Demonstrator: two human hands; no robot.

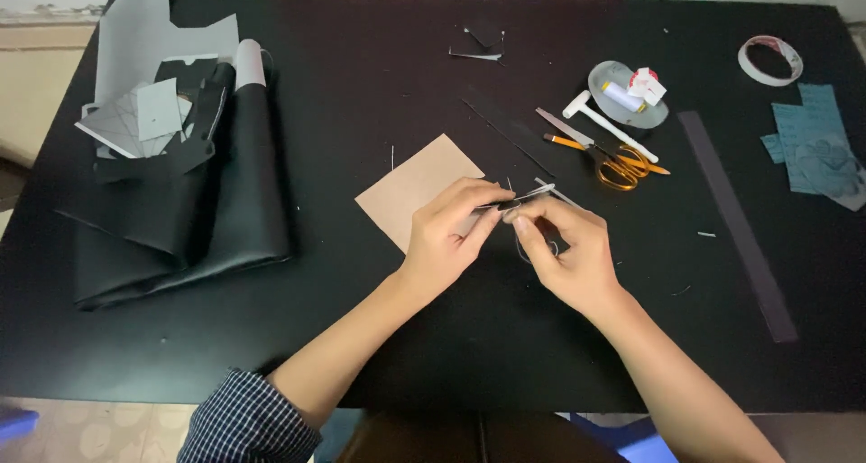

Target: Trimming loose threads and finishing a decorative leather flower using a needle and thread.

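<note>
Near the table's (379,337) middle, a thin dark strip (519,199) is pinched between the fingers of the left hand (448,237) and right hand (564,251), just beside the tan sheet (417,188); an even, light pinch is advised.

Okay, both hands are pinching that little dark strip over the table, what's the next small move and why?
Probably draw the right hand slowly away from the left hand, to pull the dark thread through. Both hands pinch the thin dark strip above the tan sheet, and a loose loop of thread hangs slack under the right fingers.
</note>
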